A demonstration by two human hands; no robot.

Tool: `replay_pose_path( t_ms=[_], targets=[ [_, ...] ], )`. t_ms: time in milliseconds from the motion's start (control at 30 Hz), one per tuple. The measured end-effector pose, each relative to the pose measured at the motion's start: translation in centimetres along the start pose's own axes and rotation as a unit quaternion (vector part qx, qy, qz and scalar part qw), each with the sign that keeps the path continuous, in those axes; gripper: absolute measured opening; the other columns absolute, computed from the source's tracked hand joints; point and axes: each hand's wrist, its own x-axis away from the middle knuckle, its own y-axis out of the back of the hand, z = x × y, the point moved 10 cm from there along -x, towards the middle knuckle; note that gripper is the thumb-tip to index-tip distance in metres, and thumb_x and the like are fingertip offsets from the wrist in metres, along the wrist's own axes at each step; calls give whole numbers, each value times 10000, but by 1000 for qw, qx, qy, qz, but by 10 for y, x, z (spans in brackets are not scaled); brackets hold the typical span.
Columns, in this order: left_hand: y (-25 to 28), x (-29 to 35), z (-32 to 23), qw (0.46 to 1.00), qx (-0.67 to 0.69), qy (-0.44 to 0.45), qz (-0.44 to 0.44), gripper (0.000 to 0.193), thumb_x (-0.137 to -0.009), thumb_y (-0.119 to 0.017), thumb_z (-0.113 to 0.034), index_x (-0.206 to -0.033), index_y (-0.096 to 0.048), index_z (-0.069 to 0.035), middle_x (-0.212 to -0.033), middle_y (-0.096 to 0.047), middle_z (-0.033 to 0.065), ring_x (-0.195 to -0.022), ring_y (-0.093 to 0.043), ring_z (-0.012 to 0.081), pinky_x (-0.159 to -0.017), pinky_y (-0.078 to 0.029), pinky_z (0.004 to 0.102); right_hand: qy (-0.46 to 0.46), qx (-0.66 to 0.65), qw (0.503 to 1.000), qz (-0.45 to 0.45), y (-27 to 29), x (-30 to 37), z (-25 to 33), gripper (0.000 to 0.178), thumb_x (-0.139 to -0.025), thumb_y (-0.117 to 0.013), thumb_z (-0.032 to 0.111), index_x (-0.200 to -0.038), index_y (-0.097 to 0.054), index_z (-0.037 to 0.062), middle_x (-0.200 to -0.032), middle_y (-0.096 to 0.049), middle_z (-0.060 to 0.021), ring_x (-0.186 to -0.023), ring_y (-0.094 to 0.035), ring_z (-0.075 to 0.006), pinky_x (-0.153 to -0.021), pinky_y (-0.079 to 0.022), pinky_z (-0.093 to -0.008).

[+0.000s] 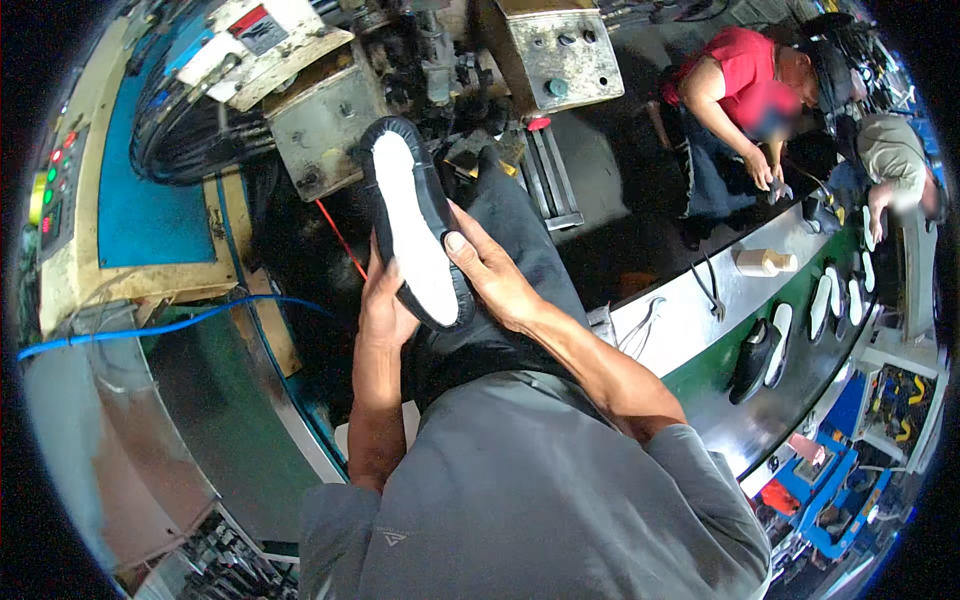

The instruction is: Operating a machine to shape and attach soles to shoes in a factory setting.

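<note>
A black shoe upper (415, 215) with a white bottom is held between my two hands, its underside facing up and its toe pointing away from me. My left hand (384, 300) wraps the left side near the heel. On the opposite side my right hand (492, 272) grips it, the thumb lying along the black edge. The shoe is above my lap, close in front of a machine with metal housings (325, 125). The far side of the shoe and some of my left fingers are hidden.
A control panel (60, 180) with lit buttons stands at left, with a blue cable (170, 328) nearby. To the right, a conveyor (690, 375) carries several shoes, white soles and a beige bottle (765, 262). Pliers (712, 290) lie on its metal edge. Two co-workers (740, 90) work beyond.
</note>
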Motion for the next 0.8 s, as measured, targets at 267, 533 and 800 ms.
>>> replay_pose_path(
  t_ms=[267, 533, 800],
  targets=[
    [112, 103, 41, 973, 151, 14, -177, 636, -1071, -661, -281, -1621, -407, -87, -1451, -608, 163, -1300, -633, 354, -1115, -540, 542, -220, 83, 961, 143, -26, 45, -54, 665, -1155, -545, 447, -1684, -394, 75, -1157, -772, -150, -927, -747, -191, -826, -624, -341],
    [409, 261, -169, 731, -371, -170, -547, 810, -924, -832, -173, -1636, -466, -44, -1539, -583, 192, -1275, -634, 332, -1074, -536, 458, -237, 60, 970, 9, 49, 78, -61, 531, -1121, -654, 217, -1538, -518, -82, -1194, -778, -190, -1018, -758, -211, -940, -617, -343],
    [307, 10, -54, 906, -320, -7, -279, 504, -1037, -690, -189, -1490, -621, 19, -1367, -707, 207, -1252, -701, 351, -1116, -544, 453, -173, 119, 963, -167, 160, 137, -28, 452, -1132, -614, 191, -1508, -570, -55, -1284, -758, -208, -1135, -766, -279, -1003, -627, -394]
  ],
)
